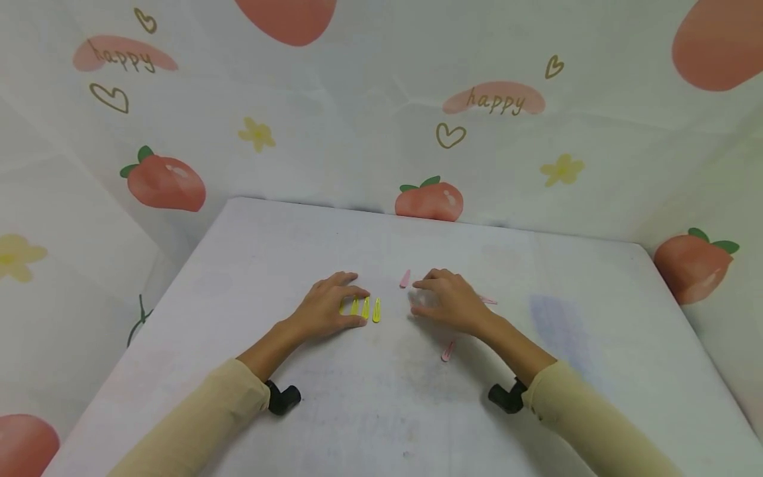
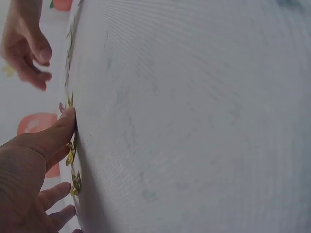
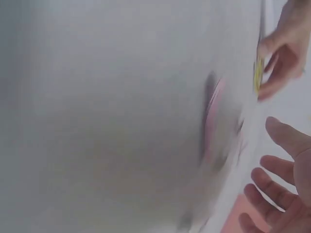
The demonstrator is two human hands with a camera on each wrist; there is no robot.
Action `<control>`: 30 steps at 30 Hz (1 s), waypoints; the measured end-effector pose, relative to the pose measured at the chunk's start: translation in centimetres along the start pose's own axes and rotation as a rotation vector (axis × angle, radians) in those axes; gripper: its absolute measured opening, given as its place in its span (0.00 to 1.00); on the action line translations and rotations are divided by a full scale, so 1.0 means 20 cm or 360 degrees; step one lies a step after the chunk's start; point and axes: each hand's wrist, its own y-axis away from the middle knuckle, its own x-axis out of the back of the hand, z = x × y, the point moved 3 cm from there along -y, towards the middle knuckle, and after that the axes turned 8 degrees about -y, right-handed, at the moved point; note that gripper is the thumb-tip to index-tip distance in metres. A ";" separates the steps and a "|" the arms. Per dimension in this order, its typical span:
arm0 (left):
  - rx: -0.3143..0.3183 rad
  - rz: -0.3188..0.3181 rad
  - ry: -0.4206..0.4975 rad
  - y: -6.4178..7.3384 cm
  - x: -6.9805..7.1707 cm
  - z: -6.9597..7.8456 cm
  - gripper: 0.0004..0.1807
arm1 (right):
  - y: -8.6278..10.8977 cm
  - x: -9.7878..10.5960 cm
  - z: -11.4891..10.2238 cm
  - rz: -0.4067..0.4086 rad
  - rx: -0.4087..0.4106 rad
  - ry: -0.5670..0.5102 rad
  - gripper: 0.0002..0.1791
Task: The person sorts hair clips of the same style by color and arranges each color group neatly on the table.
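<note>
Several yellow snap hair clips stand in a row on the white table in the head view. The left hand (image 1: 326, 308) pinches one yellow hair clip (image 1: 366, 309) lengthwise, thumb at its near end and a finger at its far end. Just right of it lies another yellow clip (image 1: 377, 311). The right hand (image 1: 450, 301) hovers above the table with fingers apart and nothing visible between them. Around it lie a pink hair clip (image 1: 405, 279) beyond the fingertips, a second pink clip (image 1: 448, 351) nearer the body and a third pink clip (image 1: 489, 300), partly hidden behind the hand.
The white table (image 1: 298, 238) reaches back to a cloth backdrop (image 1: 357, 99) printed with peaches, flowers and hearts. A dark green cord (image 1: 141, 318) hangs at the table's left edge. Black wrist mounts (image 1: 283, 399) sit at both sleeves' cuffs.
</note>
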 end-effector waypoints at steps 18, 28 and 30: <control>0.0017 0.0010 -0.0037 0.00 0.00 -0.01 0.28 | 0.40 0.23 0.41 0.0254 -0.0282 -0.0090 0.15; 0.0016 0.0006 -0.0036 -0.01 -0.01 0.01 0.28 | 0.43 0.20 0.46 0.0269 -0.0248 -0.0038 0.14; 0.0018 0.0003 -0.0036 -0.01 -0.01 0.01 0.28 | 0.42 0.20 0.47 0.0275 -0.0250 -0.0023 0.15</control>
